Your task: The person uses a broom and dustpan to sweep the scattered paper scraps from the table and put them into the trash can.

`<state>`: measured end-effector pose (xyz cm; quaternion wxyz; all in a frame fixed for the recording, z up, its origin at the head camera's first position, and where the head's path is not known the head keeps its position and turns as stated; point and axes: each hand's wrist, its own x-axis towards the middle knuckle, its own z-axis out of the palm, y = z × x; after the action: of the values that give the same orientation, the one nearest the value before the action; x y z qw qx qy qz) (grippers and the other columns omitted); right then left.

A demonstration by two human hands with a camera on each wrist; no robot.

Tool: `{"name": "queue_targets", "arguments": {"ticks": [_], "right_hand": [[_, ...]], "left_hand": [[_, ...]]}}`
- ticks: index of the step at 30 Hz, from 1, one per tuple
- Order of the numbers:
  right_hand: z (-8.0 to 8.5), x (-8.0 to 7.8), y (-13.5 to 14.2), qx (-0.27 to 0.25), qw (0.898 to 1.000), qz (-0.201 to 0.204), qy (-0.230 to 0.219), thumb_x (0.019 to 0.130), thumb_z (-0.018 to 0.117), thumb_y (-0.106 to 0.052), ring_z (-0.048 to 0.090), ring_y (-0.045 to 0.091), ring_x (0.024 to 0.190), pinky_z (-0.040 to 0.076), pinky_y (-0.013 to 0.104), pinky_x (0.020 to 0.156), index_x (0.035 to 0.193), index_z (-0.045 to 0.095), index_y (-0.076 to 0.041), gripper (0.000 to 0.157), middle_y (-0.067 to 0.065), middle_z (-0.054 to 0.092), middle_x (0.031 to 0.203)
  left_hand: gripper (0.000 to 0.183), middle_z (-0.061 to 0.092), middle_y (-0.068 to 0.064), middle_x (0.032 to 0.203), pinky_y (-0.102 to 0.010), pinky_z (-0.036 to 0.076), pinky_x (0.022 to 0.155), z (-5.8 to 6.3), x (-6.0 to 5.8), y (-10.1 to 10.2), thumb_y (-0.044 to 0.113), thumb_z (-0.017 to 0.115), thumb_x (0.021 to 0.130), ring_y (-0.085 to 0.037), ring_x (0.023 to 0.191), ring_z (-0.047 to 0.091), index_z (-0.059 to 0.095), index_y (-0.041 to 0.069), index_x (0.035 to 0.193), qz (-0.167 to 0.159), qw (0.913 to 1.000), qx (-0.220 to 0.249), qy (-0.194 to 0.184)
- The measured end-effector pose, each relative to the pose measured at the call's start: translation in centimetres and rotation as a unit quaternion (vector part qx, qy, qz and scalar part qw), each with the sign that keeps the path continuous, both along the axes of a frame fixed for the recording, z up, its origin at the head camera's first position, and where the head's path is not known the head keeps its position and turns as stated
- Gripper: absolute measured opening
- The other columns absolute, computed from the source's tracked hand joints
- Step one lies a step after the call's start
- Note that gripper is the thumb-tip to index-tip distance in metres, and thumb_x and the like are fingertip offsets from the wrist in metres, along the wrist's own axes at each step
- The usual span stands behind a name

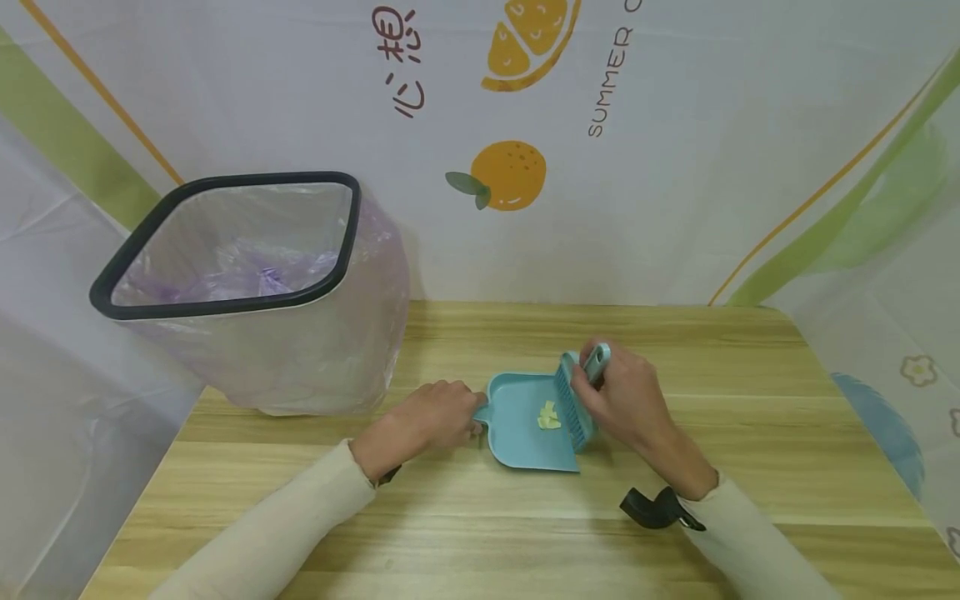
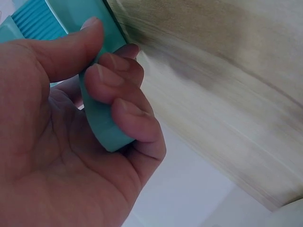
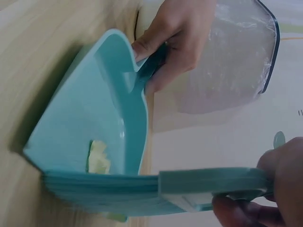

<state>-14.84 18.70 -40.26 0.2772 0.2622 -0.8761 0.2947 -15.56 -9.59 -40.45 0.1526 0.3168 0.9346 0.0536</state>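
My left hand (image 1: pixel 442 414) grips the handle of a teal dustpan (image 1: pixel 517 437) on the wooden table. In the left wrist view several fingers curl round that handle (image 2: pixel 105 124), with the thumb along its top. A matching teal hand brush (image 1: pixel 573 408) is held in my right hand (image 1: pixel 628 398). Its bristles (image 3: pixel 102 191) lie across the dustpan's open front edge. A few pale yellow-green scraps (image 1: pixel 549 416) rest inside the pan near the bristles. Another yellowish bit (image 3: pixel 117 217) peeks out behind the brush in the right wrist view.
A trash bin (image 1: pixel 300 354) with a black rim and a thin purplish liner stands at the table's left back. Behind the wooden table (image 1: pixel 465 542) hangs a white cloth (image 1: pixel 645 217) printed with fruit. A black strap (image 1: pixel 652 508) is on the right wrist.
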Motion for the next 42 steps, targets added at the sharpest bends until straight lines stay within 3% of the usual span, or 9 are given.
{"name": "queue_targets", "arguments": {"ticks": [10, 17, 24, 29, 33, 42], "right_hand": [[0.7, 0.0, 0.6, -0.030, 0.999, -0.018, 0.012, 0.090, 0.074, 0.001, 0.054, 0.007, 0.056, 0.043, 0.022, 0.047, 0.091, 0.064, -0.003, 0.011, 0.005, 0.063, 0.072], [-0.1, -0.3, -0.4, -0.006, 0.999, 0.020, 0.027, 0.093, 0.077, 0.001, 0.059, 0.010, 0.058, 0.048, 0.026, 0.047, 0.095, 0.063, -0.001, 0.015, 0.009, 0.067, 0.078], [-0.3, -0.2, -1.8, -0.013, 0.997, 0.071, -0.008, 0.095, 0.078, -0.002, 0.059, 0.007, 0.061, 0.051, 0.027, 0.052, 0.098, 0.066, -0.003, 0.013, 0.004, 0.069, 0.080], [0.1, -0.1, -1.6, -0.047, 0.996, 0.066, -0.021, 0.095, 0.080, 0.001, 0.070, 0.012, 0.064, 0.057, 0.030, 0.055, 0.100, 0.068, -0.003, 0.014, 0.007, 0.074, 0.083], [0.4, -0.2, -1.1, -0.031, 0.998, 0.059, -0.003, 0.094, 0.081, 0.003, 0.073, 0.015, 0.065, 0.058, 0.030, 0.054, 0.100, 0.067, -0.002, 0.016, 0.009, 0.075, 0.084], [-0.2, -0.4, -1.1, 0.026, 0.996, 0.081, 0.029, 0.092, 0.081, 0.000, 0.056, 0.012, 0.062, 0.048, 0.029, 0.052, 0.096, 0.065, -0.007, 0.018, 0.001, 0.066, 0.081]], "left_hand": [[0.025, 0.071, -0.007, 0.098, -0.040, 0.057, 0.072, 0.2, 0.1, 0.0, 0.022, 0.077, 0.106, -0.017, 0.079, 0.063, 0.074, 0.004, 0.123, 0.000, 1.0000, -0.003, 0.001], [0.025, 0.069, -0.005, 0.094, -0.038, 0.055, 0.070, 0.1, 0.1, -0.1, 0.023, 0.077, 0.107, -0.016, 0.076, 0.060, 0.074, 0.005, 0.123, -0.001, 1.0000, -0.005, 0.003], [0.026, 0.064, -0.003, 0.089, -0.035, 0.050, 0.066, 0.1, 0.2, -0.1, 0.024, 0.077, 0.107, -0.015, 0.071, 0.054, 0.074, 0.005, 0.124, -0.002, 1.0000, 0.000, 0.006], [0.023, 0.060, -0.002, 0.085, -0.035, 0.050, 0.064, 0.0, 0.2, -0.2, 0.023, 0.077, 0.106, -0.015, 0.069, 0.052, 0.074, 0.005, 0.120, 0.000, 0.9999, 0.009, 0.011], [0.023, 0.061, -0.002, 0.086, -0.036, 0.051, 0.064, -0.1, 0.2, -0.3, 0.022, 0.078, 0.106, -0.016, 0.069, 0.053, 0.075, 0.004, 0.120, 0.000, 0.9998, 0.012, 0.013], [0.025, 0.067, -0.005, 0.090, -0.036, 0.052, 0.064, -0.2, 0.1, -0.2, 0.022, 0.077, 0.106, -0.015, 0.069, 0.054, 0.075, 0.004, 0.123, -0.003, 0.9998, 0.011, 0.017]]}}
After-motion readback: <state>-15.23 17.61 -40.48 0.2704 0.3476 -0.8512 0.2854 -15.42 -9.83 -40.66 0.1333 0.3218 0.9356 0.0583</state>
